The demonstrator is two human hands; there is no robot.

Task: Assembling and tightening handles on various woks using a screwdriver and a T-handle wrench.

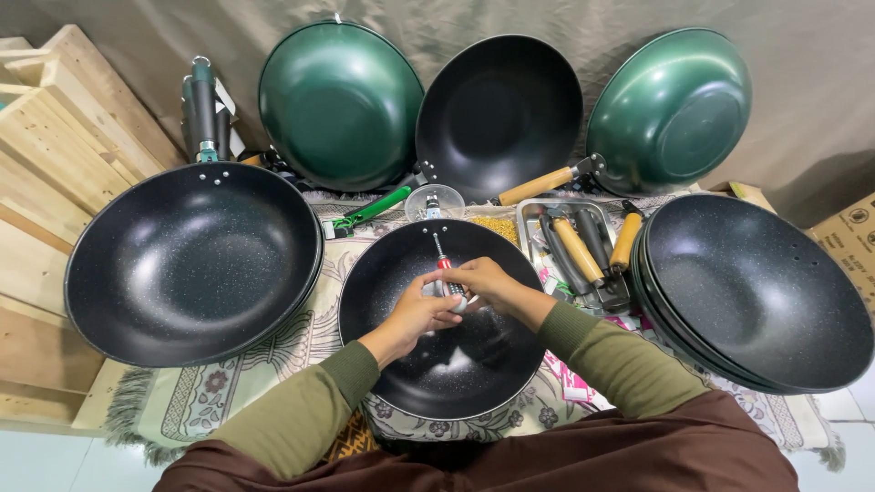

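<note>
- You sit on the floor of a small cookware assembly workshop, more a home workroom than a factory.
- Around you stand many unfinished woks: a black speckled pan [191,260] at your left, a stack of black pans [761,292] at your right, green woks [339,105] leaning on a draped cloth backdrop [547,23].
- A metal tray [529,214] holds loose wooden handles [576,248].
- A patterned rug [301,342] serves as work surface, with wooden pallets [55,137] and cardboard boxes [852,241] alongside.

Both hands [456,292] work over the middle pan [428,364], hemmed in by the big black pan [191,264] left and stacked pans [756,292] right. Toward the mat's [301,342] far edge, a metal tray of handles [533,214] and leaning woks [497,114] block passage; only the near edge lies open.
</note>
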